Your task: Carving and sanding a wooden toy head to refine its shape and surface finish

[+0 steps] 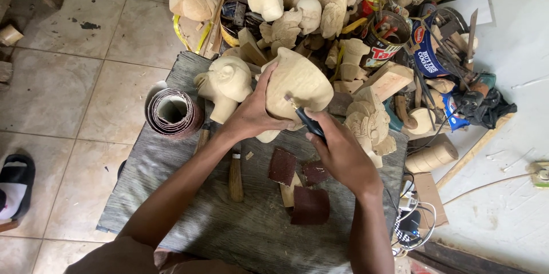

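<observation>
Lying at far left on the grey cloth-covered bench (171,194): a roll of sandpaper (173,112), open end facing up. Standing just beside it, an unfinished wooden head carving (225,84), untouched. Gripping the pale carved wooden mask (296,82) from its left side with the left hand (251,116), fingers wrapped tight over the edge, keeping the piece tilted up off the bench near its far edge. Resting below that hand, a wooden-handled chisel (235,174). Lying in the middle, 3 torn pieces of reddish-brown sandpaper (297,185), close to hand for smoothing. Pinching a small dark-handled rotary tool (309,122) in the right hand (343,154), clenched pen-style, tip touching the mask's lower face. Judging from this grip: bracing the right wrist low, applying only light pressure, working along the grain, and turning the mask rather than the tool for cleaner lines. Crowding the right side and back, another ornate carving (369,122) and a heap of carvings and tins (343,16).
</observation>
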